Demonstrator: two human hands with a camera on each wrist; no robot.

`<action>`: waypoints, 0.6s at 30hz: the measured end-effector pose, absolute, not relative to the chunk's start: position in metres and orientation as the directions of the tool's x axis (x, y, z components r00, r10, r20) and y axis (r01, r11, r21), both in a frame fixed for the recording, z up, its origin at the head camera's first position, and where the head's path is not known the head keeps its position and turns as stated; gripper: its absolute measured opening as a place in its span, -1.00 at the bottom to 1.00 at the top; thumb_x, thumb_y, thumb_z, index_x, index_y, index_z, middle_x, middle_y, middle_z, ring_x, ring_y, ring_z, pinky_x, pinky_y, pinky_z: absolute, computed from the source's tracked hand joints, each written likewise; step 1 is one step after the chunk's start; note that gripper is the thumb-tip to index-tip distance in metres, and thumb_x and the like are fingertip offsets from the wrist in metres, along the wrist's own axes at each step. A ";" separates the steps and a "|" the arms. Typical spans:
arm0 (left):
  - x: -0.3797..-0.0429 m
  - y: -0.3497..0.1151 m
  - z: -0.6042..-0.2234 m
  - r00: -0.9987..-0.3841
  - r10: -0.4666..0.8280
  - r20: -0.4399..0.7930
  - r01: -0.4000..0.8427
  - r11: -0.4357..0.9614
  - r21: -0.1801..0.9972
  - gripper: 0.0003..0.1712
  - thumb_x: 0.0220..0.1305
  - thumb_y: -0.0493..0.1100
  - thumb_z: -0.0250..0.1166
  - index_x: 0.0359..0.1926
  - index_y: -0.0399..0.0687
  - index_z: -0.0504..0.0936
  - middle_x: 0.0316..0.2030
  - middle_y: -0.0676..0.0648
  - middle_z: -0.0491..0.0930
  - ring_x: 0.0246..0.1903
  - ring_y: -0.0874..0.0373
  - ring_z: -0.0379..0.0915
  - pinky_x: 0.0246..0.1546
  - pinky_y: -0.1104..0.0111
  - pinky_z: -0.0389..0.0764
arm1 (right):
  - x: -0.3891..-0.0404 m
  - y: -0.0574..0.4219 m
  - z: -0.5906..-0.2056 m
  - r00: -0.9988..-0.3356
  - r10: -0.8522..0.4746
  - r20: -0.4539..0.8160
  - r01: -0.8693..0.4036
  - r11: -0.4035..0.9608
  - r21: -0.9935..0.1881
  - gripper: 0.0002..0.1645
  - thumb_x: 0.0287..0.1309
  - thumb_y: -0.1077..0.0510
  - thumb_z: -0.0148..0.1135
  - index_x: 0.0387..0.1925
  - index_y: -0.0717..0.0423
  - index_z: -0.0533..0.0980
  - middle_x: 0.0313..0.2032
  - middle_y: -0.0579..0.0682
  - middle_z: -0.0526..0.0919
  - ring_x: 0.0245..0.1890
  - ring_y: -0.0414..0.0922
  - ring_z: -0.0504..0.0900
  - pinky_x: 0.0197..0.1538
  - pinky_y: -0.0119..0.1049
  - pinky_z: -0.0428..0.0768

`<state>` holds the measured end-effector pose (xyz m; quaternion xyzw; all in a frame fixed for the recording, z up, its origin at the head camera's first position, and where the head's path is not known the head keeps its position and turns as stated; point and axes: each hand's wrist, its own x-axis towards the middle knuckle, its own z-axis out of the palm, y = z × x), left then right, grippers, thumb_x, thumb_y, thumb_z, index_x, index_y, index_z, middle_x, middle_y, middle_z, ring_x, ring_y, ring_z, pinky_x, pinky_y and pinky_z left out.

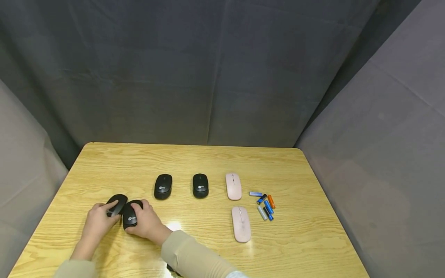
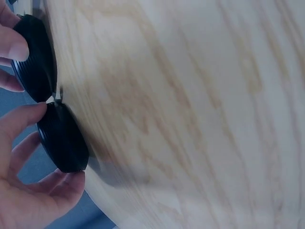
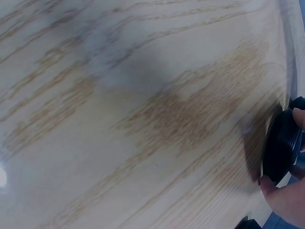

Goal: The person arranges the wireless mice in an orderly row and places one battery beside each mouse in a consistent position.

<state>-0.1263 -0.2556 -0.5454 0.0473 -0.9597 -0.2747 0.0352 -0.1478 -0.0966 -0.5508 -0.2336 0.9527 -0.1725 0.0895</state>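
Note:
At the left of the table in the head view, my left hand (image 1: 96,222) grips a black computer mouse (image 1: 120,202) by its edges. Close beside it, my right hand (image 1: 148,223) holds a second black mouse (image 1: 129,216), which has a small pale logo on top. The two mice meet or nearly meet at their ends in the left wrist view, where the left mouse (image 2: 64,138) sits between thumb and fingertips. Thumb and fingers also span the right mouse (image 3: 280,145) in the right wrist view, low over the wood surface.
Two more black mice, one left (image 1: 163,186) and one right (image 1: 200,185), lie farther back. Two pale pink mice, one far (image 1: 233,186) and one near (image 1: 241,224), lie right of them, beside several loose batteries (image 1: 267,207). A dark object (image 1: 170,268) shows partly under my right sleeve. Curtains surround the table (image 1: 299,239).

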 end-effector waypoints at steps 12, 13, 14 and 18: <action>-0.126 -0.256 -0.546 -0.993 -0.108 0.038 -0.072 0.850 0.522 -0.41 -0.07 -0.25 0.37 0.06 -0.34 0.49 -0.14 -0.64 0.31 -0.19 -0.54 0.29 -0.27 -0.17 0.41 | -0.149 -0.091 -0.546 -0.857 -0.495 -0.143 -0.404 0.818 -0.410 -0.09 -0.17 -0.16 0.39 0.26 -0.23 0.22 0.26 -0.07 0.19 0.13 -0.20 0.34 -0.05 -0.52 0.42; -0.126 -0.256 -0.546 -0.993 -0.108 0.039 -0.072 0.850 0.522 -0.41 -0.07 -0.25 0.37 0.06 -0.34 0.49 -0.14 -0.63 0.31 -0.19 -0.54 0.29 -0.27 -0.17 0.41 | -0.149 -0.091 -0.546 -0.857 -0.494 -0.144 -0.403 0.818 -0.412 -0.10 -0.16 -0.17 0.39 0.26 -0.23 0.22 0.26 -0.07 0.19 0.14 -0.19 0.34 -0.05 -0.51 0.42; -0.126 -0.256 -0.546 -0.993 -0.107 0.042 -0.070 0.851 0.520 -0.41 -0.07 -0.25 0.37 0.06 -0.34 0.49 -0.14 -0.64 0.31 -0.19 -0.54 0.29 -0.26 -0.17 0.41 | -0.149 -0.091 -0.546 -0.859 -0.492 -0.144 -0.400 0.819 -0.411 -0.10 -0.15 -0.19 0.38 0.26 -0.23 0.22 0.27 -0.07 0.18 0.15 -0.19 0.33 -0.04 -0.51 0.43; -0.126 -0.256 -0.546 -0.994 -0.107 0.033 -0.074 0.851 0.520 -0.40 -0.06 -0.25 0.37 0.07 -0.33 0.48 -0.12 -0.64 0.30 -0.18 -0.55 0.28 -0.26 -0.17 0.41 | -0.148 -0.092 -0.546 -0.867 -0.479 -0.136 -0.393 0.827 -0.402 -0.12 -0.14 -0.27 0.33 0.25 -0.22 0.23 0.27 -0.07 0.19 0.17 -0.18 0.33 -0.01 -0.49 0.43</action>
